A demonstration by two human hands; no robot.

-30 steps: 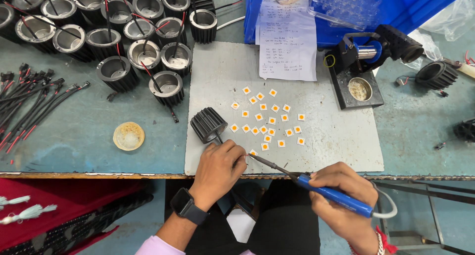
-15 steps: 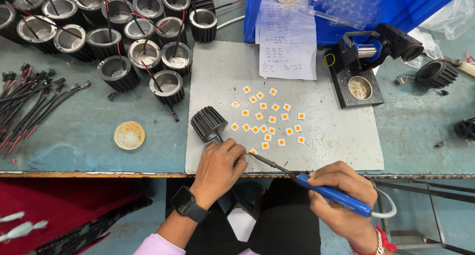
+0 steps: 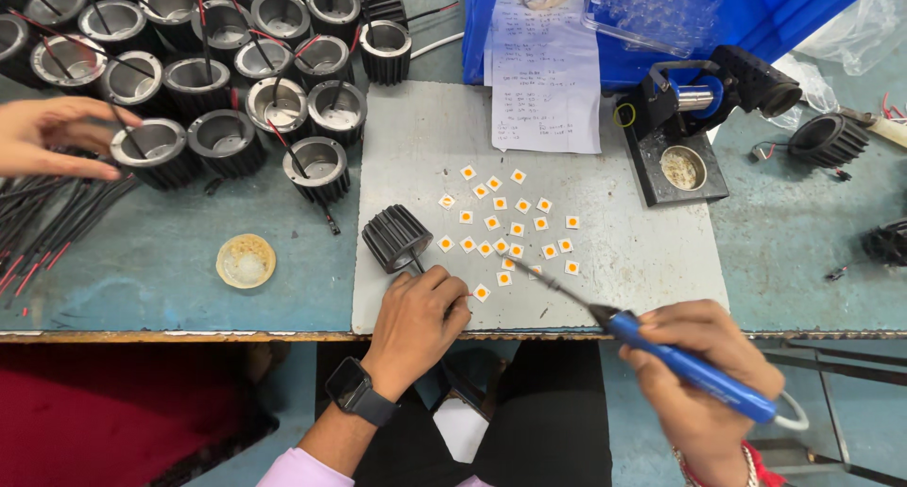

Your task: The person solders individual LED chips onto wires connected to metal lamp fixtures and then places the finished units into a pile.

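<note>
My left hand, with a dark watch on its wrist, rests on the grey mat, fingers pinched on thin wire leads that run from a black finned housing lying just above it. My right hand grips a blue soldering iron. Its thin tip reaches left to the nearest of several small white square chips with orange centres, close to my left fingertips.
Many black housings with silver cups and red-black wires crowd the upper left, where another person's hand reaches in. Also here are a wire bundle, a round yellowish disc, a written sheet, an iron stand and a blue bin.
Another person's hand has come into view at the left edge by the housings. My own hands and the iron have barely shifted.
</note>
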